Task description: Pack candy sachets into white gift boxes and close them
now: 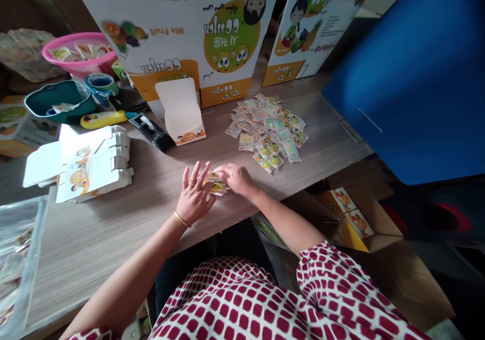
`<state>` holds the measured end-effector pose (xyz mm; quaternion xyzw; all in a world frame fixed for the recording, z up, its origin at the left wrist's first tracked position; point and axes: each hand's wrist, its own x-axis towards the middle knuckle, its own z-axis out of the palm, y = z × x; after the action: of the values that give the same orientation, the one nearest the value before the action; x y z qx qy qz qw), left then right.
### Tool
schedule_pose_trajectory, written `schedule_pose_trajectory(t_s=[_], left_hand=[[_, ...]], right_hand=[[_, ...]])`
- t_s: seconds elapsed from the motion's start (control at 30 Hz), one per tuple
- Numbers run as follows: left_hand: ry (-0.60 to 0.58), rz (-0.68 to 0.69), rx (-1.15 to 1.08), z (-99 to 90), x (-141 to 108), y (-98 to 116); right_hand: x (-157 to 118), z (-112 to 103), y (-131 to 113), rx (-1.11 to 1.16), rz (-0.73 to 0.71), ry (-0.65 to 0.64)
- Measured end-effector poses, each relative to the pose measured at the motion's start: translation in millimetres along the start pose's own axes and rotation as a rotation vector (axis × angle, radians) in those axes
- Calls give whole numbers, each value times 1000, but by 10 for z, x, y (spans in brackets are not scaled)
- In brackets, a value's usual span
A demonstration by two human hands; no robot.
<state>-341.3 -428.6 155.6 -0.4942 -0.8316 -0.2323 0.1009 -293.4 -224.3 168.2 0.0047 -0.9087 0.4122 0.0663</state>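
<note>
- Printed packets [217, 187] in the head view: a small stack between the 2 hands, near the middle of the tabletop [125, 229]'s front edge; cannot tell whether touching the surface.
- Left hand [193, 197]: fingers fanned wide, against the packets' left side; cannot tell whether gripping. Wearing 1 ring [192, 182] and 1 gold-coloured bangle [182, 219].
- Right hand [238, 179]: fingers bent, holding the packets from their right side.
- Loose pile [265, 128] of similar packets: towards the tabletop's right end, overlapping.
- Open white box [181, 110]: upright near the rear edge, just beside a black tool [152, 132].
- Stack of folded boxes [94, 164]: left part of the tabletop, near a yellow-handled tool [102, 119], a teal bowl [40, 108] and a pink bowl [81, 68].
- Along the rear edge: 2 large cartons [178, 32], print upside down.
- Beyond the right end: a blue panel [409, 87].
- Below the front edge, right: a cardboard box [383, 219] with 2 small printed boxes [358, 222].
</note>
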Motion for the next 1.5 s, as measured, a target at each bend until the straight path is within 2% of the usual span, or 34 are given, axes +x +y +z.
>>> schedule_pose_trajectory(t_s=[0.07,0.1,0.17,0.23,0.3,0.37,0.43,0.53,0.57,0.63,0.7,0.73,0.77,0.83,0.9,0.97,1.0,1.07,1.13,1.2,1.23,1.27,1.33,1.37,1.4,1.43,1.5], left_hand=[[-37,54,-7,27,13,-28],[-50,64,-15,44,20,-46],[-44,50,-34,89,38,-84],[-4,3,-57,140,69,-116],[14,-42,-84,180,113,-135],[-4,-83,-94,196,156,-135],[-28,-110,-89,189,185,-115],[7,-87,-61,161,190,-59],[39,-63,-47,153,187,-42],[84,-1,-28,140,180,-28],[52,62,-43,134,178,-47],[8,88,-59,133,179,-66],[-41,103,-69,134,179,-87],[-99,101,-69,147,179,-124],[-74,77,-65,176,180,-137],[-13,53,-89,214,186,-122],[8,40,-105,231,192,-106],[13,15,-120,247,207,-63],[-3,24,-110,235,219,-16],[11,64,-80,202,223,24],[29,86,-61,184,223,38],[45,104,-44,168,223,47],[37,135,-22,144,228,47],[12,152,-19,137,233,40],[-21,164,-17,132,240,31],[-54,173,-14,130,249,21],[-98,176,-2,131,269,7]], right_hand=[[-33,-3,-1,126,3,-121],[-19,-34,38,142,28,-118],[80,-140,184,8,127,39],[248,-280,389,-280,231,238],[422,-419,593,-510,280,297],[533,-526,735,-579,287,276],[541,-569,780,-507,273,310],[367,-471,654,-151,260,438],[278,-400,575,18,245,425],[101,-246,414,328,182,235],[-29,-155,316,493,122,-6],[-66,-159,314,497,116,-53],[-85,-203,348,438,134,-12],[-78,-397,516,152,244,256],[-46,-674,764,-237,424,489],[-25,-942,996,-488,576,536],[-25,-1046,1076,-539,606,512],[-46,-1157,1123,-567,573,499],[-89,-1112,1005,-579,483,558],[-146,-917,757,-540,365,583],[-175,-781,609,-482,285,531],[-201,-637,464,-404,196,426],[-221,-385,238,-214,35,129],[-205,-305,181,-146,5,34],[-167,-268,171,-117,28,22],[-105,-278,205,-136,103,98],[75,-412,383,-277,355,389]])
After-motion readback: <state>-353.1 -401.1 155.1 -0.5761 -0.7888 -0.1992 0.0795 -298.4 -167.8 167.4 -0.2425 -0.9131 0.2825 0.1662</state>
